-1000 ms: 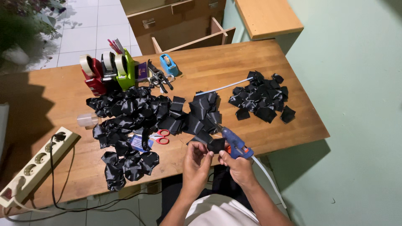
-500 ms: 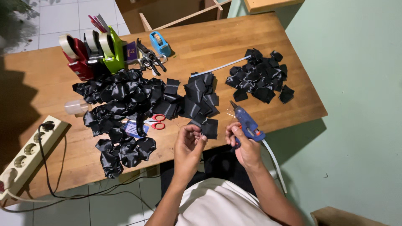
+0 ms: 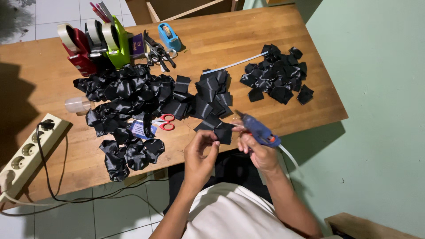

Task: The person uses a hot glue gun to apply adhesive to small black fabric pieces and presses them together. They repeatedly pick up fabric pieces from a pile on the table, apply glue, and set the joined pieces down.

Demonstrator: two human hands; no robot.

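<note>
The left hand [image 3: 200, 152] pinched a small black satin square [image 3: 223, 134] by its left edge, thumb and forefinger pressed together on the fabric, holding it just off the near edge of the bench [image 3: 248, 35]. The right hand [image 3: 259, 150] was wrapped around a blue glue gun [image 3: 259, 130], fingers closed on the grip; whether the trigger was pressed, I couldn't tell. Key relation: the gun's long axis ran from lower right to upper left, its nozzle above the square's upper right corner and close to it; contact couldn't be made out. The square sat between the two hands, the left one holding it, the right one just beside. The gun's pale cable [image 3: 287, 155] trailed down to the right. Behind the hands: a loose spread of cut black squares [image 3: 212, 95], a big heap of gathered black ribbon pieces [image 3: 124, 95] to the left with red-handled scissors [image 3: 164, 121] at its edge, and a separate pile of folded black pieces [image 3: 279, 79] well apart on the right.
</note>
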